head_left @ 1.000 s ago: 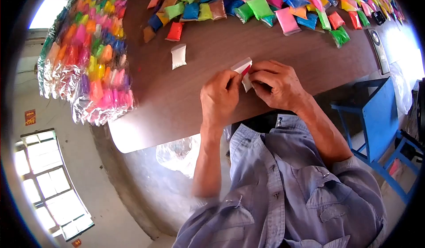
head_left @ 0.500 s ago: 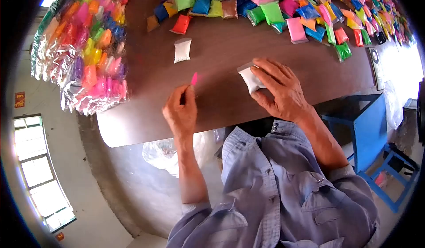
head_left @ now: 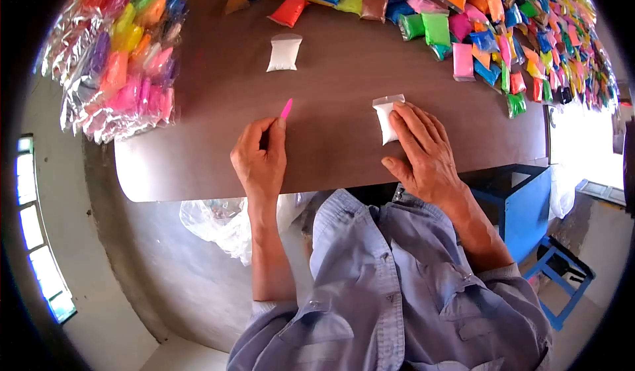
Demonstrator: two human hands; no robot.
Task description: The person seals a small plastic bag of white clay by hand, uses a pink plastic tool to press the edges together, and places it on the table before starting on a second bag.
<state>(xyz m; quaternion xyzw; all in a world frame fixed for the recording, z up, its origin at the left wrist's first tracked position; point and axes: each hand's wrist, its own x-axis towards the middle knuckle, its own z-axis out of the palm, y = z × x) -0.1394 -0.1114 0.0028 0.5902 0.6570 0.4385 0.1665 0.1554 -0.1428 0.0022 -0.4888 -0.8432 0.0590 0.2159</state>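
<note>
In my left hand (head_left: 259,152), a small pointed pink plastic stick (head_left: 286,109) is pinched between thumb and forefinger, its tip up and away from me. I cannot make out exactly what kind of tool it is. To the right, my right hand (head_left: 424,149) lies with fingers stretched over the right side of a small clear bag of white material (head_left: 384,121); the thumb is spread apart below. The bag's right part is hidden under the fingertips. Farther back on the table lies a second white bag (head_left: 284,53), touched by neither hand.
Many small colored bags (head_left: 436,30) are heaped along the table's back and right. Larger clear bags of colored pieces (head_left: 126,73) cover the left end. A blue stool (head_left: 526,205) stands right of me, and plastic bags (head_left: 218,229) hang below the brown table's (head_left: 331,166) front edge.
The view has shifted. The white bag by my right hand has turned straighter, and my right fingers now lie along its right side rather than over its top. My left hand keeps the pink stick.
</note>
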